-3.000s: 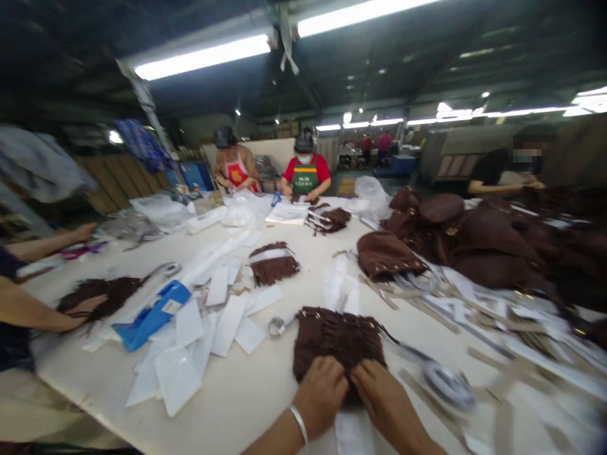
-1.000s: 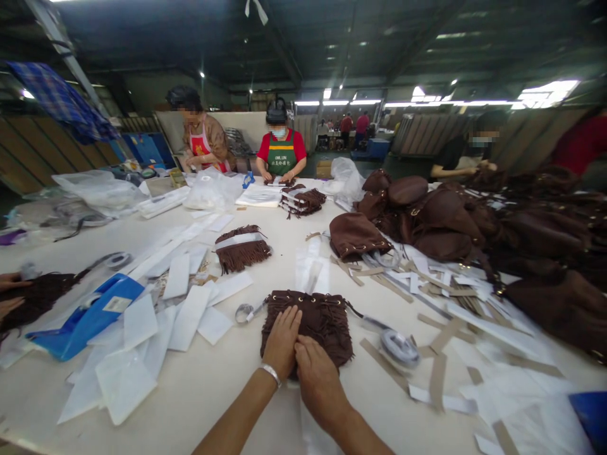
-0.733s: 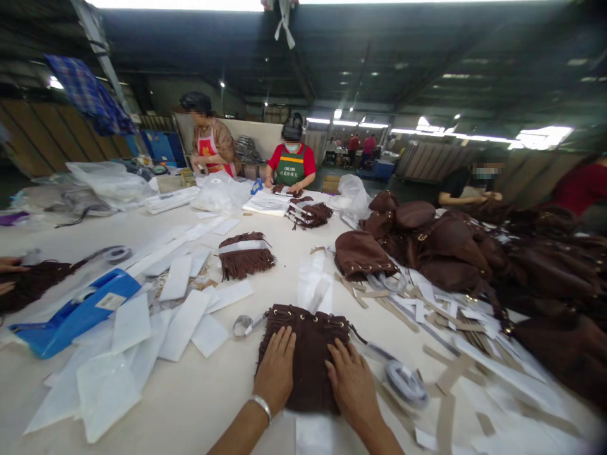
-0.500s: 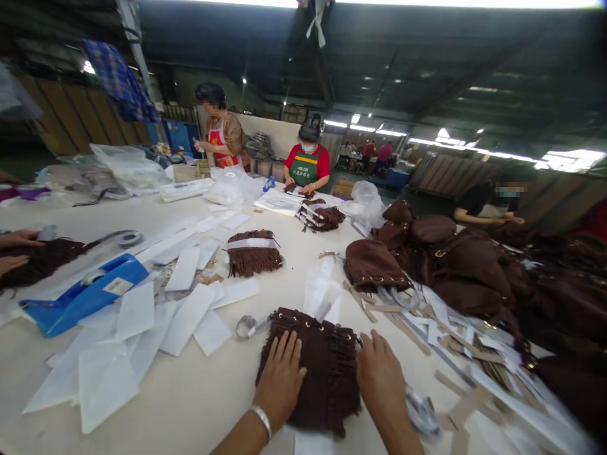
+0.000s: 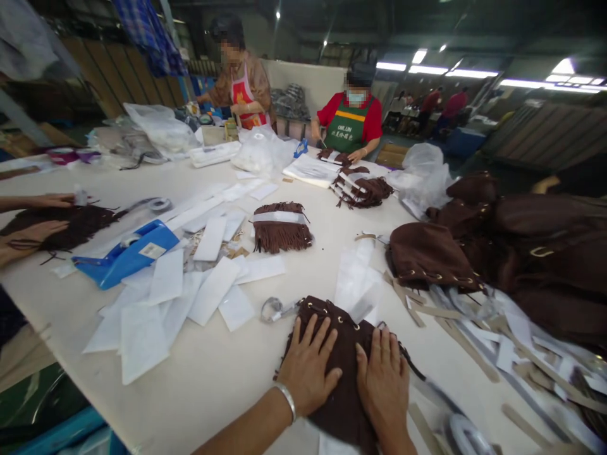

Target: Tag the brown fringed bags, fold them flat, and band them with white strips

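Observation:
A dark brown fringed bag (image 5: 348,385) with gold eyelets along its top edge lies flat on the table in front of me. My left hand (image 5: 310,363) rests on its left side, fingers spread. On the right side of the bag my right hand (image 5: 385,379) lies flat, fingers stretched out. Both hands press on the bag and hold nothing. A wrapped strap with a coil (image 5: 272,309) sticks out at the bag's upper left. Another wrapped coil (image 5: 465,436) lies to the right of my right hand. White sheeting (image 5: 355,275) lies just beyond the bag.
White paper pieces (image 5: 145,341) and a blue tape dispenser (image 5: 126,253) lie to the left. A fringed bundle with a white band (image 5: 281,224) sits mid-table. Brown bags (image 5: 429,253) pile up at right, above tan strips (image 5: 467,347). Co-workers' hands (image 5: 42,234) hold fringed material at far left.
My right hand has moved from the bag's right edge onto its front and lies flat there. My left hand's fingers have spread. The whole view has shifted and tilted down.

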A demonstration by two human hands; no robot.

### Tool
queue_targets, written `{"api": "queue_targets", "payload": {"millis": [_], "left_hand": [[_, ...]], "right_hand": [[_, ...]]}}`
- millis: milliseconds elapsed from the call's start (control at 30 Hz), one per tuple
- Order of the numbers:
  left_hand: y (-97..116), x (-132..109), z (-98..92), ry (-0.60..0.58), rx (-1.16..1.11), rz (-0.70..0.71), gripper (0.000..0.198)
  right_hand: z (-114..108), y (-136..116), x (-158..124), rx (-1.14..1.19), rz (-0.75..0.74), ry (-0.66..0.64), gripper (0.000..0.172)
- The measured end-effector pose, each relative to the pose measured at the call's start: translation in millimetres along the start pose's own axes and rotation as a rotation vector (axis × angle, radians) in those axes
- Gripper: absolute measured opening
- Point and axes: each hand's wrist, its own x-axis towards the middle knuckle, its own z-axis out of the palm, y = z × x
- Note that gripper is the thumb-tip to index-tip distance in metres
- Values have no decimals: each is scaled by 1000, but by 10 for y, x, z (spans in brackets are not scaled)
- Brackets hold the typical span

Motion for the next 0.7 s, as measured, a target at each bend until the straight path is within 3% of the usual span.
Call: {"api": "queue_targets", "payload": {"millis": [133,267,333,433,533,633,700], "left_hand": [[14,1,-29,-16,-5,-9,67],[3,-3,-72,-8,-22,-15,65],[1,-8,-107,-5,-34,-13,64],[9,-30,-126,29,-40,3,63],[-1,-68,17,120,-25,24,55],[-91,-64,328,339,-21,47,44],[-191,-40,508,506,-17,80,40]], "right_hand": [[-120,17,-23,-73,45,-12,64],[-483,122,31,-75,-5,0,57],[-712,-24,179,41,-111,-1,47],[-889,-598,573,303,-408,-123,40],[-720,-1323,1056,384,-621,-309,41],[-304,-1840,1440,418,-557,-339,32],[-1,-1991,1581,492,-484,-319,29]]}}
